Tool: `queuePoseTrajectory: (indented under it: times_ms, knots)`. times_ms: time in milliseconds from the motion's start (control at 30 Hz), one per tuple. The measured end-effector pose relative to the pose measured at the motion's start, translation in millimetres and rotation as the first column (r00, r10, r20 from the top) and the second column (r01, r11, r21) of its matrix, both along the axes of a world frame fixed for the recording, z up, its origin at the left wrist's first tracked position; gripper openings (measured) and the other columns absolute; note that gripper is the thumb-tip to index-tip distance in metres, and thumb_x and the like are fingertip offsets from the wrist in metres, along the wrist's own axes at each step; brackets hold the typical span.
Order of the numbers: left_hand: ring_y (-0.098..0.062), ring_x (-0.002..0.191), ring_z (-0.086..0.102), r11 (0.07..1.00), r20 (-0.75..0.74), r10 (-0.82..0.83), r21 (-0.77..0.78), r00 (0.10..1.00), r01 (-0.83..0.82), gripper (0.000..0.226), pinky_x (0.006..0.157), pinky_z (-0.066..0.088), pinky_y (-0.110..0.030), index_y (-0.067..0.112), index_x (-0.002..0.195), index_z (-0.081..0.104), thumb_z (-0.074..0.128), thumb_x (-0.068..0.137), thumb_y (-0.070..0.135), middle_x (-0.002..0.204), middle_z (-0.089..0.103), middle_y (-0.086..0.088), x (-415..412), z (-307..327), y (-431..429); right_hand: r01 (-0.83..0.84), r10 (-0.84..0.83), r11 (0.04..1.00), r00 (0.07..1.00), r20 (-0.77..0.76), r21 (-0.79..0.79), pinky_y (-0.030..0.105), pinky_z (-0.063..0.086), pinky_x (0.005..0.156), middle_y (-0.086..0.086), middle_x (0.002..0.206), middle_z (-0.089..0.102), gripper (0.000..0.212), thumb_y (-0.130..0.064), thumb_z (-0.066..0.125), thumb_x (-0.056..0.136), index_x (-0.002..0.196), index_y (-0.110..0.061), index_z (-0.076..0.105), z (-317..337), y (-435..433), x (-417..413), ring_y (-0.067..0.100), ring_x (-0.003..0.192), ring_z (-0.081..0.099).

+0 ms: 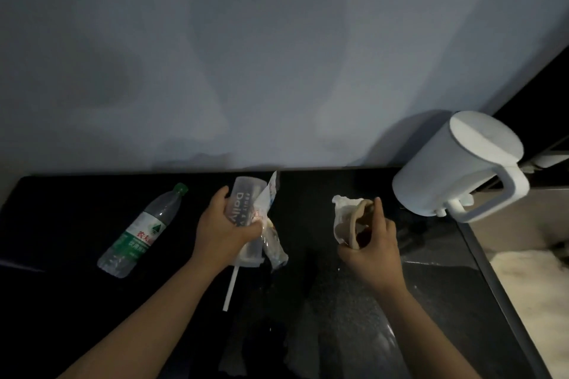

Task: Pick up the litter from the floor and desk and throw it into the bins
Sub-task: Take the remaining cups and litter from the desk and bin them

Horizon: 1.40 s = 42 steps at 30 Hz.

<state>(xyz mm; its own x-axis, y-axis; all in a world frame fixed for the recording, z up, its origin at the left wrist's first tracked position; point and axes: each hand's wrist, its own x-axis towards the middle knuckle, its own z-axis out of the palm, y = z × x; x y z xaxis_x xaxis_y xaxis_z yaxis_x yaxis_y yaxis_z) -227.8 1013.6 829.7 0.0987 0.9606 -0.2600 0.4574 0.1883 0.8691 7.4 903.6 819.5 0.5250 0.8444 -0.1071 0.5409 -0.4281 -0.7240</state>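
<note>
My left hand grips a clear plastic cup printed "Daily", held upside down with its white straw pointing toward me, together with a crinkled clear wrapper. My right hand holds a crumpled white tissue and a curved beige peel above the dark desk. An empty clear water bottle with a green cap and green label lies on its side on the desk, left of my left hand.
A white kettle with a handle stands at the desk's back right, close to my right hand. A grey wall rises behind the desk. At the right edge a lower grey surface holds something pale.
</note>
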Motion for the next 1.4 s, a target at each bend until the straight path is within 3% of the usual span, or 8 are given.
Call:
queuePoseTrajectory:
  times_ms: [67, 333, 500, 833, 933, 1033, 1233, 1400]
  knots:
    - [-0.011, 0.089, 0.063, 1.0, 0.064, -0.001, 0.023, 0.998, -0.001, 0.052, 0.064, 0.043, -0.018, 0.034, 0.107, 0.054, 0.081, 0.067, 0.014, 0.098, 0.064, 0.007, -4.3, 13.5, -6.1, 0.028, -0.028, 0.998, 1.0, -0.003, 0.053, 0.031, 0.043, 0.092, -0.004, 0.134, 0.031, 0.111, -0.023, 0.077, 0.071, 0.152, -0.034, 0.002, 17.5, -9.7, -9.5, 0.017, 0.12, 0.043]
    - [-0.017, 0.094, 0.064, 0.999, 0.283, -0.004, 0.041, 0.959, -0.008, 0.048, 0.069, 0.05, -0.027, 0.021, 0.109, 0.062, 0.081, 0.065, 0.016, 0.101, 0.067, 0.003, 3.3, 69.4, -16.9, 0.158, -0.16, 0.962, 0.987, -0.012, 0.225, 0.035, 0.046, 0.094, -0.007, 0.136, 0.032, 0.111, -0.019, 0.077, 0.07, 0.151, -0.038, 0.005, 79.9, -56.4, -23.5, 0.011, 0.12, 0.041]
    - [-0.02, 0.11, 0.057, 1.0, 0.396, 0.001, 0.026, 0.918, -0.012, 0.065, 0.088, 0.053, -0.039, 0.023, 0.128, 0.053, 0.08, 0.07, 0.017, 0.123, 0.059, 0.003, 40.0, 110.6, -41.3, 0.236, -0.242, 0.921, 0.97, -0.021, 0.31, 0.036, 0.049, 0.09, -0.003, 0.131, 0.041, 0.104, -0.025, 0.076, 0.065, 0.149, -0.037, 0.015, 118.4, -97.2, -7.0, 0.01, 0.115, 0.047]
    - [-0.016, 0.097, 0.066, 0.964, 0.577, -0.267, 0.15, 0.772, 0.221, 0.054, 0.077, 0.056, -0.033, 0.024, 0.117, 0.058, 0.079, 0.07, 0.008, 0.108, 0.067, 0.003, 165.8, 163.4, -165.0, 0.405, -0.422, 0.783, 0.904, -0.076, 0.472, 0.048, 0.051, 0.093, 0.002, 0.131, 0.048, 0.109, -0.036, 0.07, 0.055, 0.149, -0.043, 0.013, 175.3, -228.8, 72.5, 0.024, 0.115, 0.055]
    - [-0.018, 0.093, 0.069, 0.924, 0.585, -0.379, 0.203, 0.717, 0.324, 0.056, 0.074, 0.057, -0.036, 0.021, 0.114, 0.06, 0.084, 0.064, 0.015, 0.103, 0.07, 0.0, 219.2, 177.3, -221.1, 0.479, -0.509, 0.712, 0.856, -0.092, 0.514, 0.042, 0.048, 0.099, -0.007, 0.134, 0.044, 0.11, -0.023, 0.075, 0.061, 0.149, -0.047, 0.012, 190.2, -296.9, 107.0, 0.014, 0.119, 0.052]
    - [-0.015, 0.085, 0.07, 0.878, 0.591, -0.474, 0.258, 0.653, 0.404, 0.057, 0.07, 0.057, -0.032, 0.022, 0.109, 0.06, 0.079, 0.055, 0.026, 0.096, 0.072, 0.002, 276.4, 190.4, -284.5, 0.542, -0.597, 0.629, 0.796, -0.1, 0.558, 0.026, 0.044, 0.093, -0.019, 0.121, 0.039, 0.111, -0.008, 0.077, 0.068, 0.149, -0.046, 0.011, 198.8, -369.3, 140.3, 0.007, 0.114, 0.05]
    - [-0.008, 0.077, 0.068, 0.749, 0.591, -0.646, 0.369, 0.483, 0.551, 0.06, 0.066, 0.054, -0.026, 0.022, 0.108, 0.06, 0.086, 0.053, 0.025, 0.092, 0.071, 0.003, 371.4, 206.7, -403.9, 0.644, -0.725, 0.479, 0.673, -0.144, 0.597, 0.029, 0.044, 0.096, -0.049, 0.113, 0.031, 0.109, -0.025, 0.075, 0.062, 0.148, -0.049, 0.012, 209.9, -501.8, 189.2, -0.007, 0.109, 0.051]
    - [-0.009, 0.079, 0.069, 0.622, 0.557, -0.745, 0.384, 0.366, 0.682, 0.062, 0.068, 0.057, -0.029, 0.035, 0.098, 0.06, 0.078, 0.039, 0.04, 0.089, 0.072, 0.011, 428.9, 201.8, -472.9, 0.729, -0.797, 0.362, 0.566, -0.213, 0.581, 0.044, 0.048, 0.1, -0.015, 0.133, 0.045, 0.109, -0.041, 0.068, 0.052, 0.146, -0.051, 0.013, 200.2, -578.2, 216.6, 0.004, 0.117, 0.054]
